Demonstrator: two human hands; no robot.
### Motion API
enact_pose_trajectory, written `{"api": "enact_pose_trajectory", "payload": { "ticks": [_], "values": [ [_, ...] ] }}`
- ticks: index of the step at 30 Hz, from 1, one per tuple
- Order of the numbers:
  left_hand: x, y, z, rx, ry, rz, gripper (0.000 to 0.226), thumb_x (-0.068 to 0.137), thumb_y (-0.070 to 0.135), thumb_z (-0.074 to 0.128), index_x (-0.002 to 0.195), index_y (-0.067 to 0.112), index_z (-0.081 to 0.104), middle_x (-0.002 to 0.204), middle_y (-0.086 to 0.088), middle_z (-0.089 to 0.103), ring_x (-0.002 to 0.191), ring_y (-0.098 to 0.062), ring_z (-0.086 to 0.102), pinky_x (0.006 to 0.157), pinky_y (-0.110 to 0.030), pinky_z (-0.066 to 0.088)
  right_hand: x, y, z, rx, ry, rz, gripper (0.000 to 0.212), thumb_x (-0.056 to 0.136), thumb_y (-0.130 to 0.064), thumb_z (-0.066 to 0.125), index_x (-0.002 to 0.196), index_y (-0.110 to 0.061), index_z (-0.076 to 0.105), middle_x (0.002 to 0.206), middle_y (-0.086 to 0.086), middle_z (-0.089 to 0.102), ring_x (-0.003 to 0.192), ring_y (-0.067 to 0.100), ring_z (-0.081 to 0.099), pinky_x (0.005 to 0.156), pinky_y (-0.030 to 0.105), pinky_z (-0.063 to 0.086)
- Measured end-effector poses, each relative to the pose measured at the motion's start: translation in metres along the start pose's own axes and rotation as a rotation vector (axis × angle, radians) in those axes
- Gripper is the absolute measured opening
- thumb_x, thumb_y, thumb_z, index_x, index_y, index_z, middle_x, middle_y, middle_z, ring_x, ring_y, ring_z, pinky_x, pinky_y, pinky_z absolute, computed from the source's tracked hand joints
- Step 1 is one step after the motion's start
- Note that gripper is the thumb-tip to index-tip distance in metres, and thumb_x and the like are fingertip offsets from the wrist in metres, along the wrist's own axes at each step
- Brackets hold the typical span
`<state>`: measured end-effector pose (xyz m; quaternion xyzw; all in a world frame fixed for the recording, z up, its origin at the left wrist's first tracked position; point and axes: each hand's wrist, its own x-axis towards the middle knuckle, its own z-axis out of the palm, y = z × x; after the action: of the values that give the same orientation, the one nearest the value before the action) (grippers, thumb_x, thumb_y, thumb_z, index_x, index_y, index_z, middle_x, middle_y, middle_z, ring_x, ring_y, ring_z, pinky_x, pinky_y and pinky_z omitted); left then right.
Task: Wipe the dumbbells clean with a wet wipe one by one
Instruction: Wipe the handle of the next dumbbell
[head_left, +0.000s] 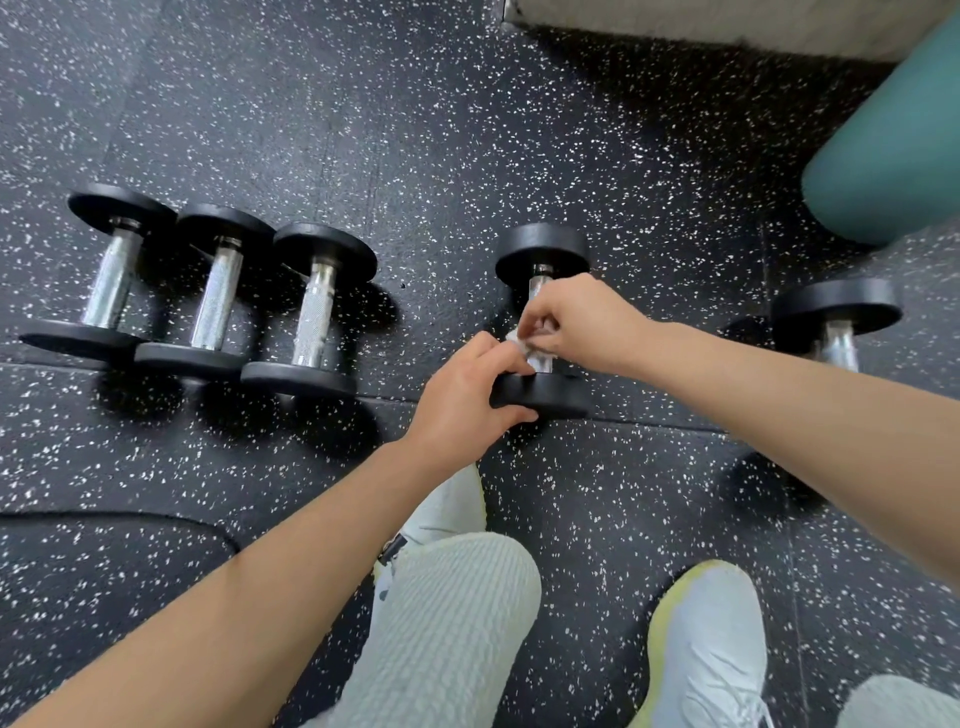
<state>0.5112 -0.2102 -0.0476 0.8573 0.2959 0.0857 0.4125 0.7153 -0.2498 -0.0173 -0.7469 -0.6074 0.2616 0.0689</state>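
Five black-disc, chrome-handled dumbbells lie on a black rubber floor (415, 130) flecked with white: a left trio (215, 301) packed side by side, a centre dumbbell (543, 249), and a right dumbbell (836, 306) partly behind the right forearm. A strip of bare floor separates the left trio from the centre dumbbell. More floor runs beyond to a pale ledge (701, 21) and a teal padded roll (893, 156) at upper right. The left hand (462, 400) grips the centre dumbbell's near disc, fingers curled over its rim and thumb along its near face. The right hand (576, 322), fingers bent, pinches a crumpled white wet wipe (524, 343) against the handle. A pale shoe (711, 639) stands on the near floor.
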Motion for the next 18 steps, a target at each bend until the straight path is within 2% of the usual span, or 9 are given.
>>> {"api": "enact_pose_trajectory", "payload": {
  "ticks": [2, 4, 7, 12, 14, 18],
  "values": [
    [0.0, 0.0, 0.0, 0.003, -0.001, -0.002, 0.047, 0.071, 0.031, 0.094, 0.105, 0.03, 0.061, 0.102, 0.014, 0.049, 0.09, -0.01, 0.05, 0.079, -0.04, 0.051, -0.007, -0.001, -0.004, 0.022, -0.148, -0.037, 0.015, 0.082, -0.017, 0.073, 0.09, -0.029, 0.079, 0.072, -0.012, 0.066, 0.065, -0.001, 0.057, 0.058, 0.014, 0.037],
    [0.0, 0.001, 0.0, -0.005, -0.002, -0.004, 0.047, 0.072, 0.03, 0.094, 0.105, 0.033, 0.06, 0.102, 0.014, 0.048, 0.09, -0.009, 0.049, 0.078, -0.039, 0.05, -0.011, 0.001, -0.005, 0.017, -0.187, -0.077, 0.015, 0.082, -0.017, 0.072, 0.088, -0.029, 0.079, 0.072, -0.012, 0.067, 0.065, -0.001, 0.057, 0.059, 0.017, 0.04],
    [0.0, 0.004, 0.001, -0.037, -0.008, 0.007, 0.046, 0.072, 0.025, 0.094, 0.105, 0.029, 0.062, 0.103, 0.012, 0.051, 0.09, -0.009, 0.049, 0.08, -0.037, 0.047, -0.002, 0.008, -0.004, -0.021, -0.023, -0.066, 0.017, 0.082, -0.017, 0.069, 0.09, -0.028, 0.079, 0.084, -0.009, 0.072, 0.077, 0.013, 0.065, 0.07, 0.033, 0.053],
    [0.001, 0.007, -0.001, -0.047, -0.063, 0.007, 0.045, 0.073, 0.014, 0.091, 0.108, 0.025, 0.064, 0.108, 0.009, 0.052, 0.098, -0.014, 0.054, 0.088, -0.039, 0.048, 0.008, 0.006, 0.0, -0.098, 0.254, 0.095, 0.016, 0.091, -0.022, 0.064, 0.098, -0.024, 0.078, 0.101, 0.006, 0.067, 0.089, 0.033, 0.065, 0.076, 0.041, 0.052],
    [0.002, 0.007, 0.0, -0.052, -0.085, 0.013, 0.047, 0.074, 0.011, 0.09, 0.109, 0.026, 0.063, 0.11, 0.01, 0.052, 0.101, -0.015, 0.054, 0.089, -0.041, 0.049, 0.002, 0.003, 0.006, -0.104, 0.252, 0.091, 0.016, 0.093, -0.023, 0.064, 0.1, -0.023, 0.078, 0.106, 0.007, 0.065, 0.092, 0.034, 0.064, 0.077, 0.042, 0.051],
    [0.003, 0.008, 0.001, -0.053, -0.097, 0.03, 0.048, 0.075, 0.01, 0.089, 0.109, 0.026, 0.06, 0.11, 0.011, 0.049, 0.099, -0.013, 0.051, 0.088, -0.039, 0.048, -0.011, 0.007, 0.007, -0.107, 0.109, -0.032, 0.014, 0.089, -0.021, 0.068, 0.097, -0.025, 0.077, 0.103, -0.001, 0.065, 0.093, 0.029, 0.064, 0.075, 0.04, 0.052]
  ]
}}
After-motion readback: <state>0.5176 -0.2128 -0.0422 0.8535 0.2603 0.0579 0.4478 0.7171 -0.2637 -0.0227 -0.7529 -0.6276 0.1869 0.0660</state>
